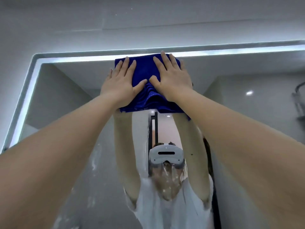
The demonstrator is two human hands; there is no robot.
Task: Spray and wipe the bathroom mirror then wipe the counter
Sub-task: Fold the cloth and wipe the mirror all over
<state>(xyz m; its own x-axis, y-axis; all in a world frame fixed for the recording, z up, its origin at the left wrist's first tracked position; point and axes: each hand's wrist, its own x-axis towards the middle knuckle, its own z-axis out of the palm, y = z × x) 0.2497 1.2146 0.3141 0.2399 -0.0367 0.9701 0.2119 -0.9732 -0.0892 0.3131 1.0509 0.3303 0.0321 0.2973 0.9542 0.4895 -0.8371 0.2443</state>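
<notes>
Two-handed and mid-wipe, reaching up from near with left hand [120, 80] and right hand [172, 78] flat, fingers straight, pressing a folded blue cloth [145, 68] onto the mirror [66, 96] at its far top edge; next, probably dragging down through the wet streaks [94, 162].

the cloth [145, 70] is a plain deep royal blue, darker in the folds at its near edge. the mirror [66, 90] shows flat grey, marked with whitish streaks [94, 161] and speckles lower down. a pale blue-white lit strip [82, 59] rims its far and left edges. the wall [115, 17] above is light grey. the reflected headset [165, 156] is white with a black slot.
</notes>
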